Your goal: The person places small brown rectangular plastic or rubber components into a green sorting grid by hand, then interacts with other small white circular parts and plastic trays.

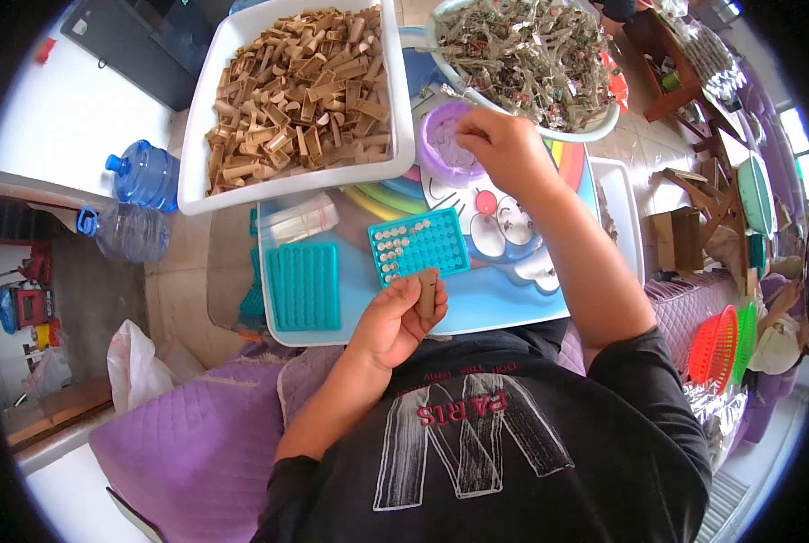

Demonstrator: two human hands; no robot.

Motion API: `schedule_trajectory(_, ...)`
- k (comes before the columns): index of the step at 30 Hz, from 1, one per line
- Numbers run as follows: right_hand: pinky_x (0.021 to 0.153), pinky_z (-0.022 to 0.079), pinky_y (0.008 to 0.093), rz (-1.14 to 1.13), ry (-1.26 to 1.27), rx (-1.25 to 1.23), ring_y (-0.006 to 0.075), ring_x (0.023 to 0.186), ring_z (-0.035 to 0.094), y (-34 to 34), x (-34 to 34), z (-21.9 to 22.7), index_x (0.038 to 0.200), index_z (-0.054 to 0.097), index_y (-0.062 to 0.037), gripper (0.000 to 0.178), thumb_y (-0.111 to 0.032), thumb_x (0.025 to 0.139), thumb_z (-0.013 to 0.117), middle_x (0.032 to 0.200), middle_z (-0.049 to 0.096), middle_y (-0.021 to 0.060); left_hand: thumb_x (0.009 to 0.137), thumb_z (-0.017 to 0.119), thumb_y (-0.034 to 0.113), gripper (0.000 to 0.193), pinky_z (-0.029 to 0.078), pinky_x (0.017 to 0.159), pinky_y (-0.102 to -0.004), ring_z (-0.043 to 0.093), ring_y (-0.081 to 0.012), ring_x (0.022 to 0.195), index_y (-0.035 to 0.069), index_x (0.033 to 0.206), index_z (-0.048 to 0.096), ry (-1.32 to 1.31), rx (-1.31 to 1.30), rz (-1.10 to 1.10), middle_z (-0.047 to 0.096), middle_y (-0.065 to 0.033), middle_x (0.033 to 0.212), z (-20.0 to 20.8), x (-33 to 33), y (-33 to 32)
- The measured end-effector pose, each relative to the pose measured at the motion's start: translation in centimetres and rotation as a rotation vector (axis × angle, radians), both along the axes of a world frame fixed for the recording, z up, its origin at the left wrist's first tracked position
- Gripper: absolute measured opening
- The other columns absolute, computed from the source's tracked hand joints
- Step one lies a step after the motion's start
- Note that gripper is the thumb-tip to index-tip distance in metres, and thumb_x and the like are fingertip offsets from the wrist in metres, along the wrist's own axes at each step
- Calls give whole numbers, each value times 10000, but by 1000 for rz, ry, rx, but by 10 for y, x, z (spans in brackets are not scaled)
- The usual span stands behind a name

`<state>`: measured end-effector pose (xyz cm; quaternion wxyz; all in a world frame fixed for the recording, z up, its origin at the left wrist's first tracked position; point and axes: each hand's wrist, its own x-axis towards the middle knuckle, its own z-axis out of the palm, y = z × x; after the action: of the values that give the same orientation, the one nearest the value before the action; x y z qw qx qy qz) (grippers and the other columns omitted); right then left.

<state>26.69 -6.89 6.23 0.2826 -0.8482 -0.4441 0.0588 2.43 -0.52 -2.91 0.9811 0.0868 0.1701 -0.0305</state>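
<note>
My left hand (395,319) is closed round a small brown plastic casing (428,295), held upright just in front of a teal tray (455,244). Small round whitish pieces sit in several of that tray's pockets, mostly along its left side. Over the rim of a purple bowl (425,161), my right hand (506,149) has its fingers pinched together. Whatever may be between those fingertips is too small to make out. Pale contents, not clear in kind, lie inside the bowl.
A white tub (404,136) heaped with brown casings stands at the far left of the cartoon-printed table (368,317). Behind the purple bowl is a pale basin (594,127) of tangled wired parts. Stacked teal trays (305,288) and a clear plastic bundle (303,220) lie left.
</note>
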Motion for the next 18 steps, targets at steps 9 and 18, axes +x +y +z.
schedule_trajectory(9, 709, 463, 237, -89, 757, 393, 104, 771, 574, -66, -117, -26, 866, 594, -5, 92, 27, 784, 621, 826, 611, 33, 890, 553, 247, 361, 491, 879, -344, 595, -214, 939, -20, 1128, 507, -19, 1, -19, 596, -119, 1010, 11, 0, -5)
schedule_trajectory(18, 656, 457, 282, 91, 331, 551, 203, 772, 571, -74, -131, -40, 798, 606, -46, 184, 61, 668, 682, 811, 573, 62, 890, 554, 275, 397, 476, 889, -339, 607, -192, 914, -27, 1141, 499, 49, 140, 32, 598, -99, 1024, 11, -1, -12)
